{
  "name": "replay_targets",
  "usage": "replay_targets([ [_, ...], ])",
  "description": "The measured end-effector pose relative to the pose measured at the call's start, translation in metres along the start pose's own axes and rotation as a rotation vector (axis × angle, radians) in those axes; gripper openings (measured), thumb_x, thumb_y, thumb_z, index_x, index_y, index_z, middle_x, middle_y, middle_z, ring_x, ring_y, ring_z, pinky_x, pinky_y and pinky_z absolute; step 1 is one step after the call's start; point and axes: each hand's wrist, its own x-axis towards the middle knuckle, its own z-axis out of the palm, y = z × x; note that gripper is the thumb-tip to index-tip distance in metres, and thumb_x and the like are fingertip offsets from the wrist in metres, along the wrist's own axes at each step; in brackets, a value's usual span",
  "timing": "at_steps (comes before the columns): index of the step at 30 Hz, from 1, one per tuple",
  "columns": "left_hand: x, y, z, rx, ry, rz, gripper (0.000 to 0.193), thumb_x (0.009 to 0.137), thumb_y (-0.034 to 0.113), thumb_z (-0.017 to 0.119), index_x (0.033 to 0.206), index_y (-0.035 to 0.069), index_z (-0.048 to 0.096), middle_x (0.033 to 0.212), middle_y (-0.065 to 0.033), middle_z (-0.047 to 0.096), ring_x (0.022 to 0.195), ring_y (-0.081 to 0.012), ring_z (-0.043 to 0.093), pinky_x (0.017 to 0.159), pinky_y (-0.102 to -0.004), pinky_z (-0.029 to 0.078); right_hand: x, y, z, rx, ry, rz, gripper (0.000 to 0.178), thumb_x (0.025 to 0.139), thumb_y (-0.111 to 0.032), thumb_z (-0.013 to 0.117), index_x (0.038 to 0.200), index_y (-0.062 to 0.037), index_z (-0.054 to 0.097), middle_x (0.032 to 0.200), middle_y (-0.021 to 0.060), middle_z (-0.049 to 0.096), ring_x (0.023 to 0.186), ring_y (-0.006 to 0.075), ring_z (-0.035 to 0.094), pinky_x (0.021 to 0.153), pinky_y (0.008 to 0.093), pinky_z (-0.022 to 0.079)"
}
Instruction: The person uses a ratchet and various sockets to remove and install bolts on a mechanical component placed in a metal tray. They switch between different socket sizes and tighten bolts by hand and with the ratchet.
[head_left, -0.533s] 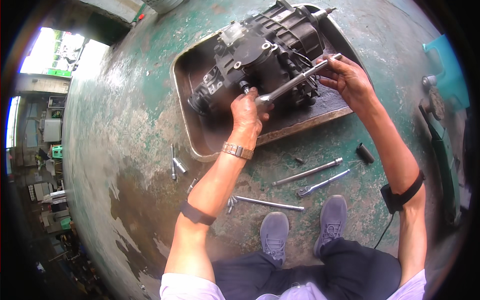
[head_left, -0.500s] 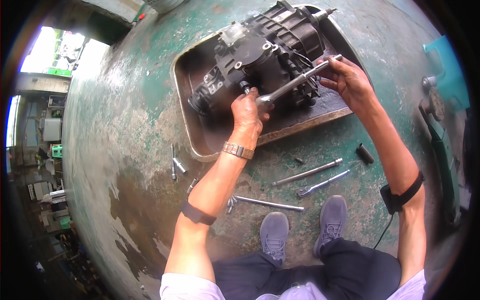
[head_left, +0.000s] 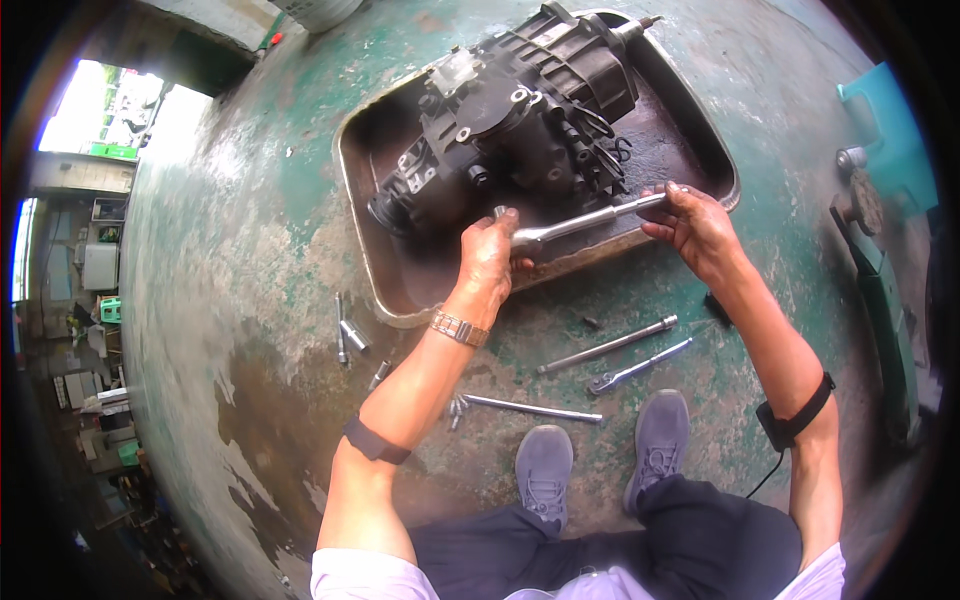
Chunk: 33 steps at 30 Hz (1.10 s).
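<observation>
Both my hands hold a long chrome ratchet wrench (head_left: 580, 221) level above the near side of the metal tray (head_left: 361, 255). My left hand (head_left: 487, 252) is closed around its head, where a small metal end shows above the thumb. My right hand (head_left: 700, 228) grips the far end of the handle between thumb and fingers. Beyond the wrench, a dark, greasy gearbox (head_left: 510, 130) lies in the tray, apart from the tool. A dark bolt-like stub (head_left: 480, 177) sticks out of the housing near my left hand.
On the stained floor before my shoes lie an extension bar (head_left: 608, 345), a smaller ratchet (head_left: 640, 366) and a long bar (head_left: 535, 407). Sockets (head_left: 352, 335) lie left of my left forearm. A green floor jack (head_left: 885, 330) and turquoise stool (head_left: 890, 140) stand at right.
The ratchet wrench has come away from the gearbox's side toward me. My right hand has dropped nearer, so the handle lies flatter. The black socket on the floor is now mostly behind my right forearm.
</observation>
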Motion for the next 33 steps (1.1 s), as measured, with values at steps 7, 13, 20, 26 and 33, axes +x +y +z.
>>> replay_targets([
  [7,0.004,0.010,0.007,-0.009,0.070,-0.021,0.022,0.095,0.020,0.058,0.102,0.000,0.054,0.084,-0.0113,0.064,0.066,-0.0226,0.066,0.043,-0.0305,0.050,0.014,-0.005,0.005,0.034,0.043,0.001,0.023,0.100,-0.021,0.053,0.108,-0.0001,0.057,0.106,0.0148,0.066,0.090,0.0245,0.067,0.078,0.0374,0.060],
  [13,0.021,0.013,0.011,-0.112,0.121,-0.019,0.021,0.096,0.016,0.054,0.101,-0.004,0.055,0.084,-0.0147,0.063,0.068,-0.0262,0.066,0.044,-0.0363,0.053,0.030,-0.019,0.019,0.027,0.051,-0.047,0.020,0.100,-0.017,0.050,0.108,0.0001,0.056,0.108,0.0172,0.066,0.091,0.0283,0.068,0.081,0.0407,0.059],
  [20,0.024,0.012,0.014,-0.088,0.063,-0.088,0.025,0.097,0.018,0.053,0.099,-0.006,0.057,0.085,-0.0177,0.066,0.068,-0.0274,0.067,0.044,-0.0357,0.052,0.030,-0.018,0.014,0.080,-0.015,-0.064,0.022,0.101,-0.019,0.050,0.106,0.0010,0.055,0.108,0.0178,0.065,0.093,0.0288,0.066,0.084,0.0412,0.059],
  [26,-0.039,-0.019,0.052,-0.095,0.017,0.088,0.026,0.094,0.023,0.056,0.105,-0.001,0.052,0.094,-0.0112,0.055,0.079,-0.0210,0.061,0.055,-0.0349,0.058,0.002,-0.013,-0.030,0.262,-0.058,-0.045,0.033,0.098,-0.028,0.057,0.114,0.0014,0.054,0.115,0.0163,0.060,0.111,0.0298,0.059,0.092,0.0464,0.053],
  [33,-0.097,-0.063,0.100,0.197,-0.171,-0.130,0.032,0.091,0.018,0.060,0.108,-0.006,0.048,0.099,-0.0268,0.062,0.095,-0.0381,0.063,0.085,-0.0452,0.049,-0.058,0.039,-0.078,-0.020,0.048,0.185,0.024,0.098,-0.022,0.057,0.114,-0.0038,0.057,0.103,0.0069,0.064,0.096,0.0229,0.065,0.072,0.0382,0.060],
])
